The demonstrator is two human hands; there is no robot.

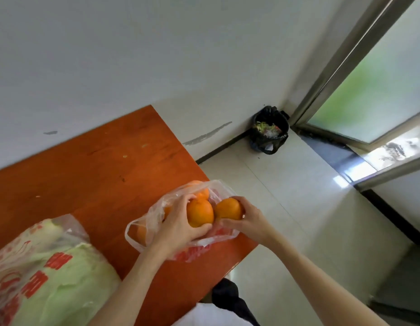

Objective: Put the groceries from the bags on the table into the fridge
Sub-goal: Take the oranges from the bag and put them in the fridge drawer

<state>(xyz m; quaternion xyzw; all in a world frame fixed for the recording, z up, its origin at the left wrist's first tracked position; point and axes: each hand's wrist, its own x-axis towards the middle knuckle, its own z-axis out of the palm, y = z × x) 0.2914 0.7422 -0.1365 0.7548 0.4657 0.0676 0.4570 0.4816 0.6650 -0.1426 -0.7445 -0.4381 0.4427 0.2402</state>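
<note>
A thin clear plastic bag [155,212] with red print lies near the right edge of the orange-brown table [91,165]. It holds several oranges. My left hand [178,229] grips one orange [199,212] just above the bag's mouth. My right hand [249,220] grips a second orange [228,208] right beside it. More oranges show through the plastic, one at the bag's left end [140,234]. A second bag [39,267] with red print lies at the lower left and holds a pale green cabbage. The fridge is out of view.
The table stands against a white wall. A black bin with a liner [270,130] sits on the tiled floor in the corner. A metal-framed glass door [369,95] is at the right. Pale floor tiles [298,208] spread to the right of the table.
</note>
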